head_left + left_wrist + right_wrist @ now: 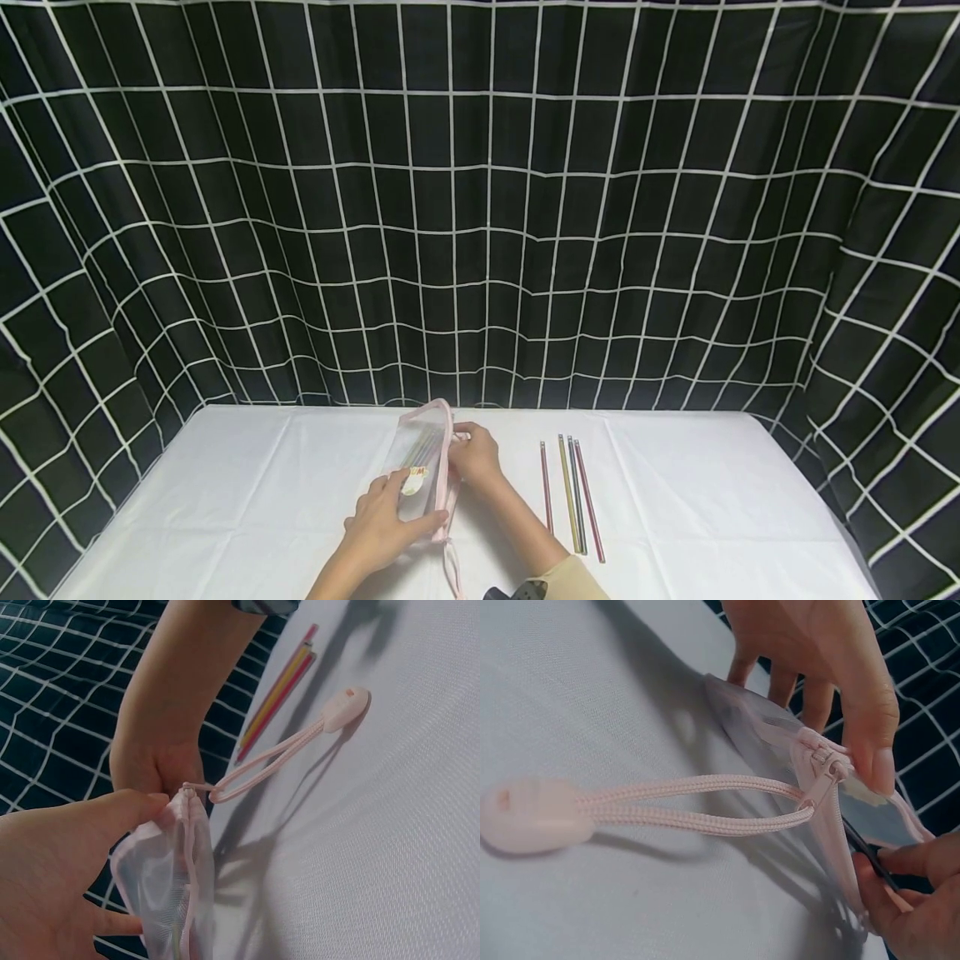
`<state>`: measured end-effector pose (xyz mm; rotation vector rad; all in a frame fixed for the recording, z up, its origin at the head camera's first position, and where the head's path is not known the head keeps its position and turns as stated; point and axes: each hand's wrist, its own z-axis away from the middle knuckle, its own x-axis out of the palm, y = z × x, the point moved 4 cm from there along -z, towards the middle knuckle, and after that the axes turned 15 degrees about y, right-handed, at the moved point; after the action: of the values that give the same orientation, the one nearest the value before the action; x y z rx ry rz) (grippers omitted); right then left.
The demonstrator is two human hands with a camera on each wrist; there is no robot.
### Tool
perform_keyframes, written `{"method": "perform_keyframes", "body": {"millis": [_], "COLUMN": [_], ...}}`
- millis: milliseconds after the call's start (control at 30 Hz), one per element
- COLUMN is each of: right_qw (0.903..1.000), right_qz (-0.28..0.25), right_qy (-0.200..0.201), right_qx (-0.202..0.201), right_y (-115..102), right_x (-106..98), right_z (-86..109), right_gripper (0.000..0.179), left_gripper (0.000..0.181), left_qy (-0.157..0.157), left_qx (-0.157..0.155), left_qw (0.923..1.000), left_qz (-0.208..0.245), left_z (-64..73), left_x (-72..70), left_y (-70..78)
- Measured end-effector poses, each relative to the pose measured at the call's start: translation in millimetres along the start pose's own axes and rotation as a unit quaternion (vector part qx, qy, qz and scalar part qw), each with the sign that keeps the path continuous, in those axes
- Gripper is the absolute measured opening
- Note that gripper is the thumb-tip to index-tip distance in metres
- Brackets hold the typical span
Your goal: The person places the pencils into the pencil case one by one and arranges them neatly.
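My left hand point(381, 527) holds a translucent mesh zip pouch point(750, 712) with pink trim, thumb at the zipper end and fingers along its side. A white label point(414, 481) and several pencils point(423, 446) show through the mesh. On the pouch's other side is my right hand point(477, 458); in the right wrist view it pinches a thin dark pencil point(866, 849) at the unzipped mouth. How far that pencil reaches inside is hidden. From the zipper slider point(823, 787) hangs a pink cord loop point(697, 784) with a plastic tab point(536, 814).
Several pencils lie lengthwise on the white-clothed table point(697, 500), right of my right forearm: a red one point(547, 483) a little apart, then a gold one point(569, 492), a dark one point(577, 492) and another red one point(589, 500). A black grid-patterned curtain point(480, 208) stands behind.
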<state>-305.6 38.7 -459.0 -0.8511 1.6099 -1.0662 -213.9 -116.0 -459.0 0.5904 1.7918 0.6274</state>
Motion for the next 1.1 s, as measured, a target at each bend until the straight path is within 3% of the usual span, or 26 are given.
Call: {"method": "perform_keyframes", "body": {"millis": [400,633,867,1100], "right_qw": [0.9996,0.9990,0.9957,0.9947], "right_qz": [0.003,-0.023,-0.082,-0.092], "right_qy": [-0.020,-0.034,-0.040,-0.043], "right_qx": [-0.017,-0.019,0.013,0.013], "right_y": [-0.1,1.6,6.1,10.2], "right_x": [-1.9,-11.0,-20.5,-28.2], "right_z": [-0.6,-0.5,2.4,5.8], "right_gripper": [0.055,0.053,0.048,0.045], "left_gripper": [0.088,0.087,0.089,0.088], "left_qy": [0.005,0.006,0.004,0.003], "left_qx": [0.002,0.002,-0.001,0.000], "left_qw": [1.0000,1.0000,1.0000,1.0000], "left_qz": [-0.005,-0.006,-0.007,-0.007], "left_z": [-0.8,-0.6,-0.5,-1.0], "left_x": [0.2,-0.2,0.9,1.6], "left_y": [0.0,1.0,-0.1,-1.2]}}
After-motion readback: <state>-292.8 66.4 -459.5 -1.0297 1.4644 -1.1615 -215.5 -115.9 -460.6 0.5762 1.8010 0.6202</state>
